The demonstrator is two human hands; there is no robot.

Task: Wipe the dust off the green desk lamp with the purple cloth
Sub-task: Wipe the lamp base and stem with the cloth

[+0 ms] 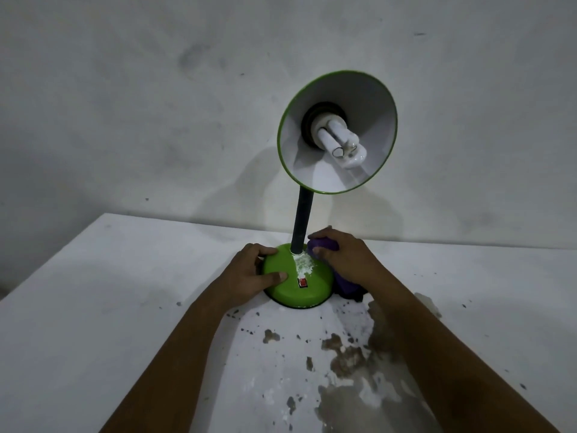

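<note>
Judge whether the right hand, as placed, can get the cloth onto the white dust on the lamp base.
Probably yes: the right hand holds the purple cloth beside the dust patch, with nothing between them.

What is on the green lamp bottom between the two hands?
In the head view, between the left hand and the right hand lie a patch of white dust, the black stem's foot, and a small red switch.

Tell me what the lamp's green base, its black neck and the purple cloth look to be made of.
Round green lamp base: likely painted metal or hard plastic; smooth, glossy, with soft highlights. Black neck: a matte tube, possibly rubber-sleeved or plastic; no shine. Purple cloth: soft fabric, bunched and folded under the right hand.
</note>
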